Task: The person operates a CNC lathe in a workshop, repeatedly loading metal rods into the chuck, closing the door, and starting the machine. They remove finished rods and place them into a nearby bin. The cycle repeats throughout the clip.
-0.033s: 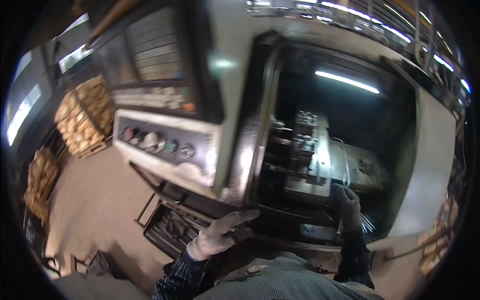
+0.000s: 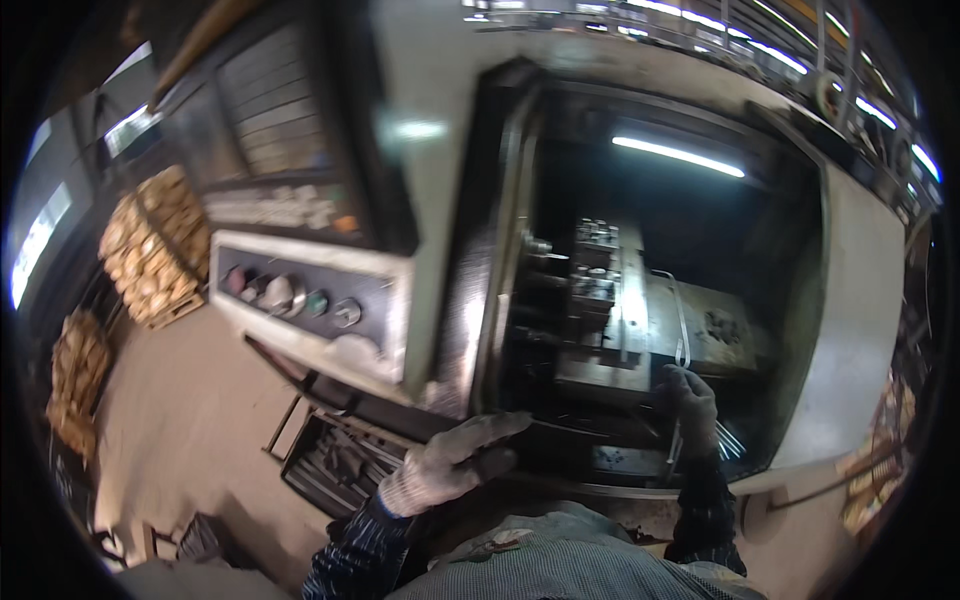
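Observation:
My left hand point(image 2: 452, 466), in a pale knit glove with greyed fingers, is at the lower left edge of a machine's opening. Its fingers are stretched out and apart, with nothing visible in them. Inside the opening's front edge, my right hand point(image 2: 692, 408), also gloved, is closed around a thin bent metal rod point(image 2: 682, 310). The rod runs up from the fist and bends left at its top; a part also shows below the hand. Left of the rod is a metal tool block point(image 2: 597, 262) on a pale slide point(image 2: 633, 300).
A light tube point(image 2: 678, 157) glows inside the machine. The control panel point(image 2: 310, 315) with round knobs is on the left. Below it stands a dark tray point(image 2: 335, 462) of metal bars. Stacked filled sacks point(image 2: 155, 240) are on a pallet farther left.
The whole scene has shifted a little left in the picture. Against the machine, my left hand is slightly farther right. My right hand keeps its grip on the rod.

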Available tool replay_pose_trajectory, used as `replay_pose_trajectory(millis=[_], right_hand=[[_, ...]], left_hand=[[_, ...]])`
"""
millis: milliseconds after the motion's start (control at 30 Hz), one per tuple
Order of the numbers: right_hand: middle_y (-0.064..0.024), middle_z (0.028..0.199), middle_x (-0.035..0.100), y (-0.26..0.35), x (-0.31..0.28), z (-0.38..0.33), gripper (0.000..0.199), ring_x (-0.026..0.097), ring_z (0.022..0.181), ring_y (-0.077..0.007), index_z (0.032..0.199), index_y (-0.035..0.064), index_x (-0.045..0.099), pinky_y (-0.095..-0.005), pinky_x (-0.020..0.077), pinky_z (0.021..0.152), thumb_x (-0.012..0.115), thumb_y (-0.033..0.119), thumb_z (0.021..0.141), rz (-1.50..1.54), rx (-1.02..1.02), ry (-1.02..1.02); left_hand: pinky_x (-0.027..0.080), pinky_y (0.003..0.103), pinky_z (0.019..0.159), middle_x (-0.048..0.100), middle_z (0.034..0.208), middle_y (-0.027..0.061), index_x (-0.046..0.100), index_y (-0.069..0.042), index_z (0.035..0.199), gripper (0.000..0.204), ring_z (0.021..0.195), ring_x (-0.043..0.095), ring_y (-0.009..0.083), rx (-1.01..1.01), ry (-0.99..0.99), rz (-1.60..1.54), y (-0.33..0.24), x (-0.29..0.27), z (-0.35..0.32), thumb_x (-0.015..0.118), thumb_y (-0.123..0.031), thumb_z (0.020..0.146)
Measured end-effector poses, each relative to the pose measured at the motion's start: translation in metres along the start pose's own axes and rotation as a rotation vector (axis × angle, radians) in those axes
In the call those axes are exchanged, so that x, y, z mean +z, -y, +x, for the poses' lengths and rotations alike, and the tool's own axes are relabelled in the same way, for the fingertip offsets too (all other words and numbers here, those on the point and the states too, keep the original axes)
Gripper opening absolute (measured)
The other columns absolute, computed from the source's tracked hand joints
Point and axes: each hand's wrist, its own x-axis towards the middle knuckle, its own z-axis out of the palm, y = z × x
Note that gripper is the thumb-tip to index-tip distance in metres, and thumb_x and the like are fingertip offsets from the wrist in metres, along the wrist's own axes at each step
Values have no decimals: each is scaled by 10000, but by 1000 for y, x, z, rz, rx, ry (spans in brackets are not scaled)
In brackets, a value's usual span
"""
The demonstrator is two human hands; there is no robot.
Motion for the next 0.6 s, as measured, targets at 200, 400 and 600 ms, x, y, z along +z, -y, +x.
replay_pose_trajectory(millis=[200, 400, 600], right_hand=[[-60, 1067, 719, -82, -52, 64, 431, 675, 901, -126, 1406, 43, 583, -267, 553, 822, 651, 235, 1027, -139, 73, -64], [-131, 1047, 707, -111, -28, 149, 772, 681, 858, -153, 1570, 89, 363, -310, 556, 778, 727, 377, 954, -334, 82, 65], [-126, 976, 709, -65, 13, 159, 783, 690, 773, -159, 1545, 21, 374, -306, 564, 709, 738, 355, 938, -483, 198, 168]], left_hand=[[546, 323, 1002, 688, 1271, 148, 627, -18, 1312, 367, 1157, 678, 240, -14, -14, 73, 58, 87, 194, 700, -89, 960], [522, 390, 983, 704, 1219, 173, 694, -72, 1232, 336, 1124, 674, 335, -5, -172, 477, 108, 135, 348, 637, -287, 980], [381, 470, 1125, 619, 1386, 111, 660, -239, 1305, 459, 1326, 538, 302, -548, -72, 1030, 166, 66, 420, 572, -475, 922]])
